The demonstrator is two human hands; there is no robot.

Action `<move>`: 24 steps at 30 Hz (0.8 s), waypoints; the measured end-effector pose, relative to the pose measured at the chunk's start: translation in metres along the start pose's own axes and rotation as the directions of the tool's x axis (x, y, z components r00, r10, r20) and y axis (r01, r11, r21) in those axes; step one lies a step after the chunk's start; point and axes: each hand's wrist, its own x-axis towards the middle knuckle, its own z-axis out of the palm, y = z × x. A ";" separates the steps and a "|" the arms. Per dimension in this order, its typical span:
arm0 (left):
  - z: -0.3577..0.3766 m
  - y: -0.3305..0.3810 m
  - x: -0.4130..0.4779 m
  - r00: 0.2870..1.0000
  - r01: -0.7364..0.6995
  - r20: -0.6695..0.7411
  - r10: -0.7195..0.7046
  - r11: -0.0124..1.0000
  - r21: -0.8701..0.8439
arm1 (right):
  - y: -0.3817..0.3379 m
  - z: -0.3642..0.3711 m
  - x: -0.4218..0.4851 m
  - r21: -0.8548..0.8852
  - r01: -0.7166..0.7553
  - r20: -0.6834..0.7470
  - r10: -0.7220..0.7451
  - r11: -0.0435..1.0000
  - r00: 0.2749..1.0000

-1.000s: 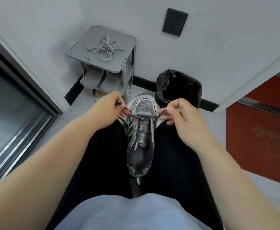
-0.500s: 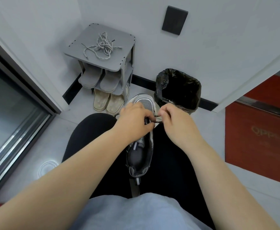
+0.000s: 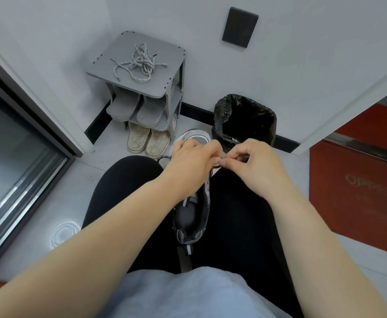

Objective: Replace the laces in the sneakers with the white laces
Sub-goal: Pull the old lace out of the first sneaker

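We saw 1 grey sneaker (image 3: 192, 216) lying lengthwise between the person's 2 black-clad thighs, heel toward the body and its white toe pointing at the wall. The left hand (image 3: 192, 161) lay over the sneaker's lacing area with its fingers curled down and close together. They hid whatever they gripped, so we could not tell what it was. A loop of dark lace (image 3: 164, 157) stuck out just beside that hand. The right hand (image 3: 254, 164) met it fingertip to fingertip above the toe end, thumb and forefinger pinching what looked like the same dark lace, the other fingers bent loosely.

The white laces (image 3: 139, 63) sat in a tangled heap on top of the grey shoe rack (image 3: 172, 53), well apart from both hands. Grey slippers (image 3: 137, 109) filled its shelf, and beige sandals (image 3: 149, 140) stood on the floor beneath. A bin (image 3: 245, 120) lined with a black bag stood near the sneaker's toe.
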 end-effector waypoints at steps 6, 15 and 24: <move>-0.023 -0.024 0.006 0.981 0.177 -0.025 -0.193 0.939 -0.296 | -0.010 -0.007 -0.008 -0.042 0.033 0.320 -0.018 0.999 0.947; -0.027 -0.029 0.007 0.966 0.256 0.035 -0.255 0.964 -0.068 | -0.004 0.030 0.023 -0.306 0.076 0.002 -0.079 0.949 0.997; -0.028 -0.034 0.003 0.962 0.270 0.034 -0.270 0.963 -0.001 | -0.005 0.046 0.029 -0.380 0.152 0.045 -0.146 0.912 0.988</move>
